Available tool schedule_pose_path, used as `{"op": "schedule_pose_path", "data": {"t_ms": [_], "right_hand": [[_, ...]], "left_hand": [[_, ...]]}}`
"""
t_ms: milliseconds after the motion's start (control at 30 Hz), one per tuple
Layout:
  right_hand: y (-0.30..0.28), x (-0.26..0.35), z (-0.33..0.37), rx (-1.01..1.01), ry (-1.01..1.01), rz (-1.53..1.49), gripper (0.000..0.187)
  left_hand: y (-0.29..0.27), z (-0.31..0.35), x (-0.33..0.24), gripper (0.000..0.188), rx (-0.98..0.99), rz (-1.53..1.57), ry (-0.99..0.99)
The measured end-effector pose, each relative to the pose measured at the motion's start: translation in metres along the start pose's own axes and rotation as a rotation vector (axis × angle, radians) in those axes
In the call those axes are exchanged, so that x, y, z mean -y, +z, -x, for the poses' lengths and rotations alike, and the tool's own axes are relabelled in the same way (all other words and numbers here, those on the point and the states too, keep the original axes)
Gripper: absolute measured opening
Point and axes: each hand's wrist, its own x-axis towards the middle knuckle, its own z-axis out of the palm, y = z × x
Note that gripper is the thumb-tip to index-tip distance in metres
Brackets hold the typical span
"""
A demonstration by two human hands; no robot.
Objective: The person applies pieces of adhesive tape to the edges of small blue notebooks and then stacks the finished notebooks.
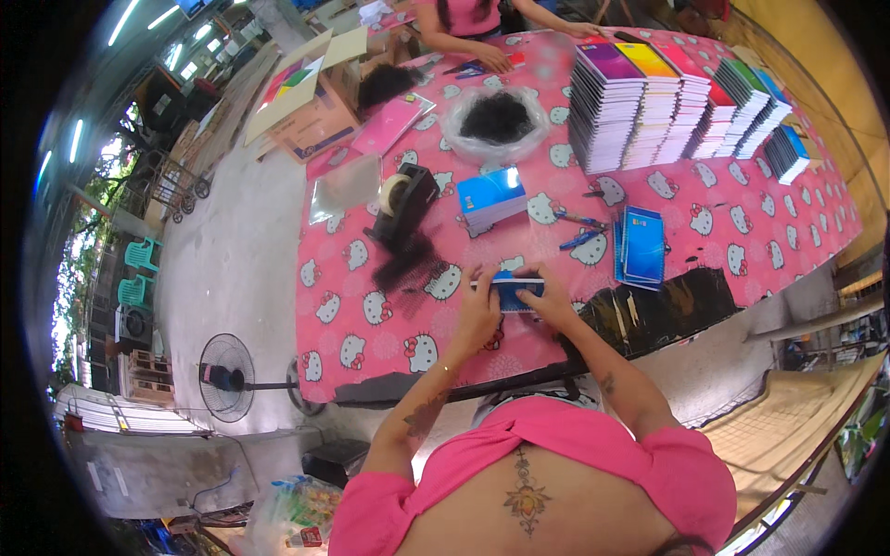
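Near the front edge of the table, a small blue-covered notebook (509,298) is gripped at both ends. My left hand (479,306) closes on its left end, and my right hand (548,301) holds the right end with the thumb on the cover. Just beyond them stands a short stack of blue notebooks (491,196). To the right lies a pile of blue notebooks with coil-bound edges (642,246), beside blue-handled tools (584,232). Left of my hands are a loose heap of black wiry pieces (410,266) and a black tape dispenser (405,201).
Tall stacks of coloured notebooks (607,116) fill the far right. A clear plastic bag (451,125) holds a black wiry mass. A cardboard box (315,120) stands far left; a floor fan (225,377) is beside the table. Across the table, another person's hand (496,61) rests near scissors.
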Motion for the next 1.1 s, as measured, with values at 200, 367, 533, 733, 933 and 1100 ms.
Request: {"op": "schedule_pose_path", "data": {"t_ms": [200, 367, 533, 733, 933, 1100], "right_hand": [[-0.011, -0.016, -0.003, 0.019, -0.011, -0.053, 0.031], [-0.019, 0.024, 0.002, 0.016, 0.132, -0.15, 0.034], [-0.02, 0.031, -0.005, -0.019, 0.116, -0.277, 0.032], [-0.02, 0.044, -0.004, -0.081, 0.137, -0.312, 0.032], [-0.008, 0.075, 0.011, -0.16, 0.1, -0.355, 0.028], [-0.009, 0.079, 0.023, -0.179, 0.043, -0.312, 0.032]], "left_hand": [[-0.018, -0.008, 0.006, 0.039, -0.084, -0.032, 0.06], [-0.078, -0.004, 0.066, 0.03, -0.03, -0.624, -0.041], [-0.074, -0.017, 0.083, 0.017, -0.04, -0.701, 0.172], [-0.078, -0.033, 0.086, 0.018, -0.036, -0.725, 0.177], [-0.086, -0.03, 0.093, 0.023, -0.005, -0.765, 0.196], [-0.094, -0.038, 0.048, 0.025, -0.06, -0.613, 0.113]]}}
